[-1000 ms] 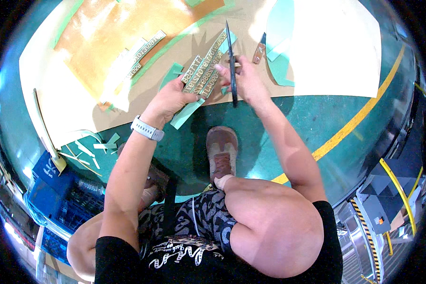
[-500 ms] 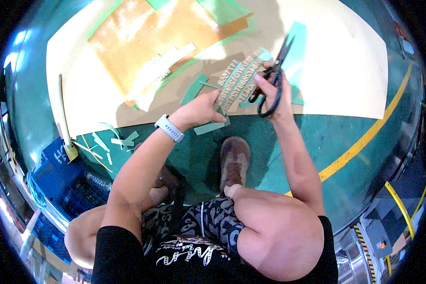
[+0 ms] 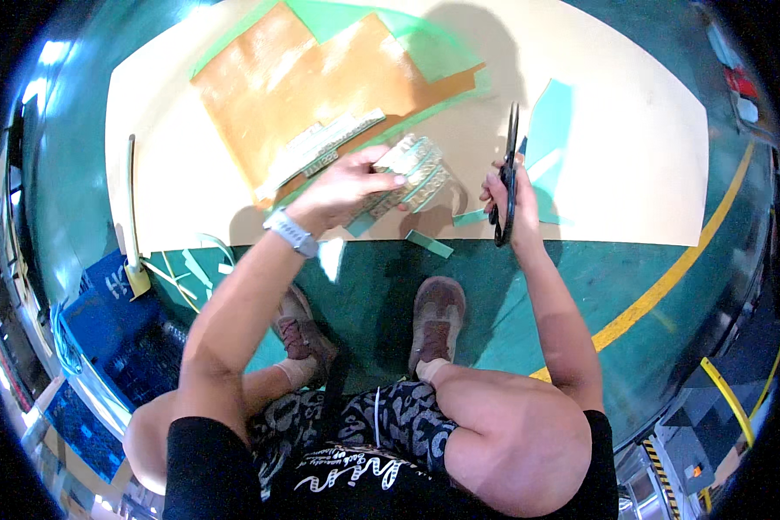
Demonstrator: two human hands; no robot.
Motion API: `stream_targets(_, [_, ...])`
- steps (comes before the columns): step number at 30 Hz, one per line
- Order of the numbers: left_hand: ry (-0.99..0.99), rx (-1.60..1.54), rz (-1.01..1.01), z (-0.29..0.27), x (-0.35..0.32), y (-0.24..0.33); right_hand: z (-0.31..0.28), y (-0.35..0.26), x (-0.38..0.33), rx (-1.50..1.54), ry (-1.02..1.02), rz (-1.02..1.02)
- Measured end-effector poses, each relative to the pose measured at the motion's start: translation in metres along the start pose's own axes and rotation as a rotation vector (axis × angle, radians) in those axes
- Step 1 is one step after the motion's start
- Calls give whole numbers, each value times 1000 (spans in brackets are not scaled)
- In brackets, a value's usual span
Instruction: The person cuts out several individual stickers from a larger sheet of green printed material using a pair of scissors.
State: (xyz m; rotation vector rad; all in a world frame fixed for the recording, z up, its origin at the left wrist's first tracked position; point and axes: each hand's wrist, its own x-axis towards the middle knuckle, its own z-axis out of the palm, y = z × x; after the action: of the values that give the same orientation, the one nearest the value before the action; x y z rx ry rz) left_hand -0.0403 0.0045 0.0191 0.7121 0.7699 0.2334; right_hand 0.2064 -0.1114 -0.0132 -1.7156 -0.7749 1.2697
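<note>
The patterned strip piece (image 3: 407, 178) lies on the beige sheet (image 3: 633, 147) spread over the green floor (image 3: 459, 277), its long axis slanting up to the right. The left hand (image 3: 342, 186) closes its grip on it from the left. Just to its right, the right hand (image 3: 504, 201) grips black scissors (image 3: 509, 173), blades shut, pointing away. An orange-brown sheet (image 3: 286, 87) lies beyond.
</note>
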Motion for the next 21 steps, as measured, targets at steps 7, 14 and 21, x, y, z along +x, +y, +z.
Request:
stream_targets(7, [-280,238,-90,-17,-39,44,19,-38,-5,708,-115,165])
stream_targets(14, [-382,346,-266,-16,-38,51,13,-77,-12,598,-50,95])
stream_targets(21, [-395,648,-240,-11,-11,60,-16,-54,-21,161,-43,90])
